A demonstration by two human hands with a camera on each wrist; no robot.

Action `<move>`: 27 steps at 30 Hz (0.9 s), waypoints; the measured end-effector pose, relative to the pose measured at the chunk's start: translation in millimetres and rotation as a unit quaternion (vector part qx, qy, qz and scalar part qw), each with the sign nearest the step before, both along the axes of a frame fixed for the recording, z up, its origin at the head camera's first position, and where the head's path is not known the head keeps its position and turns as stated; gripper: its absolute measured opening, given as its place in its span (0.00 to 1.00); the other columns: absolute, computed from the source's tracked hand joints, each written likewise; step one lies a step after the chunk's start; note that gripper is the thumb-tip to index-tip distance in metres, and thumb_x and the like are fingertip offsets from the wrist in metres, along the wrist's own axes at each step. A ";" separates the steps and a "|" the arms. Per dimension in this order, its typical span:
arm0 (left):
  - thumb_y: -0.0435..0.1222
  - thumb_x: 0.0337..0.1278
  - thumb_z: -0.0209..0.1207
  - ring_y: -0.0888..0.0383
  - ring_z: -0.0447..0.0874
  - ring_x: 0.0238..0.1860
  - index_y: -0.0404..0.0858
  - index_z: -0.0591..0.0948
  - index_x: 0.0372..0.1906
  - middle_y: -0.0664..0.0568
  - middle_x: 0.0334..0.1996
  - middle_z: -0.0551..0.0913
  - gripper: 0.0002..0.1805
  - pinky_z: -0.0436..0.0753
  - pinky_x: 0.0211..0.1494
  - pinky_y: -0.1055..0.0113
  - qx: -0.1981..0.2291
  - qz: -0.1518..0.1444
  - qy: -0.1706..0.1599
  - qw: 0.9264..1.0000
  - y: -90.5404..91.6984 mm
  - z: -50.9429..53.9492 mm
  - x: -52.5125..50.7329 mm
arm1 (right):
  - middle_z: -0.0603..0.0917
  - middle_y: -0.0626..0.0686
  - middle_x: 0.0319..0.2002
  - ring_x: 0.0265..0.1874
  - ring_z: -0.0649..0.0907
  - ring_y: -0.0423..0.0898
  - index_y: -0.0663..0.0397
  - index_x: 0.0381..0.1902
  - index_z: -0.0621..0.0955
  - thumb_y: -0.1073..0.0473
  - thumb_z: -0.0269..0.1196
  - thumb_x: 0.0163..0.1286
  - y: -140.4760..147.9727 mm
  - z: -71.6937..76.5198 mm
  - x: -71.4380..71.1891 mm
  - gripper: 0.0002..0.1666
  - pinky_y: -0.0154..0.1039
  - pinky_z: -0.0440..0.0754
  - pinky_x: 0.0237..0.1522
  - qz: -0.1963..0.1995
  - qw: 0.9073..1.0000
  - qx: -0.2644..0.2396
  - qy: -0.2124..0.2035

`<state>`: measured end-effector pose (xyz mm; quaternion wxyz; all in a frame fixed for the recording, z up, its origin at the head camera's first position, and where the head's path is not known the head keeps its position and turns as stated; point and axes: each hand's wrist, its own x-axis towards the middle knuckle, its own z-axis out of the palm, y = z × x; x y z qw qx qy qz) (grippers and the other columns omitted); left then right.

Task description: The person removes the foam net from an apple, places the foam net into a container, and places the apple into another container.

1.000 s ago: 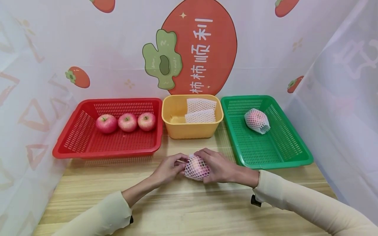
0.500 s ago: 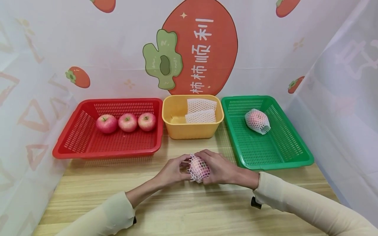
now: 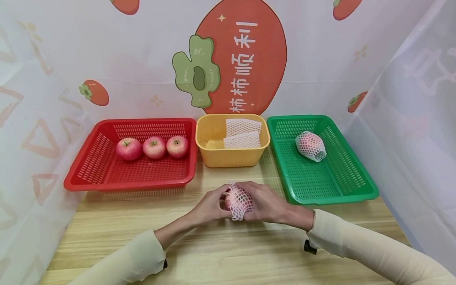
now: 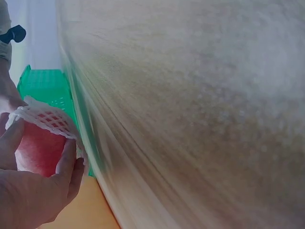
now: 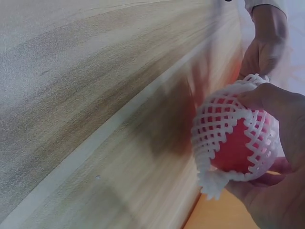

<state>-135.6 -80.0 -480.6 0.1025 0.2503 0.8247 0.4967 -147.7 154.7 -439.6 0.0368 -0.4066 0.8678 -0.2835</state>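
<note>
- Head view: a reddish-pink apple [image 3: 227,203] sits between the two hands in front of the yellow bin, a white foam net [image 3: 242,200] over most of it; the side toward the left hand [image 3: 209,206] is bare.
- Both hands are closed on it — the left hand from one side, the right hand [image 3: 268,202] from the other; whether the apple touches the desk [image 3: 228,253] I cannot tell.
- The red basket [image 3: 124,185], at the left, holds three bare apples [image 3: 154,148] in a row, stems up.
- The yellow bin [image 3: 229,158], in the middle, holds two white foam nets [image 3: 242,141], lying flat and overlapping.
- The green basket [image 3: 333,198], at the right, holds one netted apple [image 3: 309,144], pink showing through the mesh.
- Left wrist view: smooth red skin shows bare between thumb and fingers, the net's edge lying at the fingertips; part of the green basket shows behind.
- Right wrist view: the mesh is stretched into open diamonds, with a wide gap baring red skin — and a bunched tuft at one end; the right thumb presses on the net.
</note>
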 end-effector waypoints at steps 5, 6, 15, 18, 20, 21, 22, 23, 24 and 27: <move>0.30 0.45 0.78 0.43 0.88 0.55 0.36 0.75 0.69 0.40 0.58 0.85 0.41 0.84 0.57 0.63 0.006 -0.005 0.000 1.000 -3.1 2.6 0.5 | 0.86 0.60 0.62 0.58 0.87 0.51 0.66 0.73 0.72 0.56 0.84 0.53 2.2 0.8 -1.1 0.54 0.46 0.86 0.59 0.008 1.000 0.005 -0.001; 0.30 0.46 0.78 0.44 0.87 0.55 0.35 0.75 0.69 0.40 0.58 0.84 0.41 0.85 0.57 0.63 0.008 -0.006 0.000 1.000 -3.7 2.9 0.6 | 0.86 0.60 0.61 0.57 0.87 0.50 0.67 0.74 0.72 0.56 0.84 0.54 3.3 1.4 -1.3 0.54 0.46 0.87 0.58 0.009 1.000 0.009 -0.002; 0.30 0.42 0.76 0.53 0.83 0.55 0.34 0.75 0.71 0.44 0.56 0.81 0.44 0.83 0.59 0.64 0.019 0.025 -0.003 1.000 -5.6 3.8 1.8 | 0.88 0.60 0.58 0.53 0.89 0.49 0.67 0.70 0.77 0.56 0.80 0.62 12.7 9.4 -2.7 0.43 0.42 0.89 0.51 -0.002 1.000 0.007 -0.003; 0.29 0.43 0.75 0.50 0.83 0.57 0.34 0.73 0.73 0.42 0.59 0.80 0.45 0.83 0.62 0.62 0.022 0.031 -0.016 0.999 -7.2 5.8 1.9 | 0.89 0.59 0.55 0.52 0.90 0.48 0.67 0.65 0.82 0.57 0.79 0.63 14.6 10.1 -4.0 0.35 0.40 0.89 0.50 -0.001 1.000 -0.006 0.012; 0.29 0.43 0.75 0.49 0.84 0.58 0.34 0.73 0.73 0.42 0.62 0.80 0.45 0.83 0.62 0.60 0.027 0.029 -0.029 0.999 -8.4 7.3 2.2 | 0.90 0.58 0.53 0.50 0.90 0.47 0.66 0.62 0.85 0.57 0.79 0.63 15.8 10.4 -4.5 0.32 0.40 0.90 0.48 0.000 1.000 -0.010 0.023; 0.29 0.43 0.75 0.49 0.84 0.58 0.34 0.73 0.73 0.42 0.62 0.80 0.45 0.83 0.61 0.60 0.029 0.027 -0.036 0.999 -8.9 8.0 2.5 | 0.90 0.58 0.52 0.50 0.91 0.48 0.65 0.61 0.85 0.58 0.79 0.63 16.3 10.5 -4.5 0.30 0.40 0.90 0.48 0.001 1.000 -0.013 0.024; 0.29 0.44 0.75 0.49 0.84 0.58 0.35 0.73 0.73 0.41 0.63 0.80 0.45 0.84 0.61 0.59 0.031 0.025 -0.042 0.998 -9.5 8.6 2.8 | 0.91 0.58 0.52 0.50 0.91 0.48 0.65 0.60 0.86 0.59 0.79 0.64 16.7 10.4 -4.6 0.29 0.40 0.90 0.48 0.001 1.000 -0.013 0.027; 0.29 0.44 0.74 0.49 0.84 0.57 0.36 0.73 0.73 0.41 0.63 0.80 0.44 0.84 0.60 0.59 0.034 0.024 -0.047 0.998 -9.9 8.8 3.1 | 0.91 0.57 0.52 0.50 0.91 0.48 0.64 0.59 0.86 0.60 0.79 0.64 17.0 10.7 -4.4 0.28 0.40 0.90 0.48 0.000 1.000 -0.013 0.028; 0.29 0.44 0.74 0.50 0.85 0.57 0.38 0.73 0.73 0.42 0.64 0.81 0.44 0.84 0.59 0.60 0.035 0.023 -0.052 0.998 -10.3 9.0 3.3 | 0.91 0.57 0.51 0.49 0.91 0.48 0.64 0.59 0.87 0.61 0.78 0.64 17.1 11.1 -4.4 0.26 0.40 0.90 0.48 -0.002 1.000 -0.014 0.027; 0.29 0.45 0.74 0.51 0.85 0.56 0.40 0.74 0.72 0.42 0.62 0.81 0.43 0.84 0.57 0.61 0.037 0.021 -0.058 0.997 -11.8 8.6 4.2 | 0.92 0.56 0.48 0.47 0.92 0.48 0.63 0.55 0.88 0.65 0.76 0.65 17.3 12.2 -4.0 0.21 0.40 0.90 0.47 -0.011 0.999 -0.011 0.035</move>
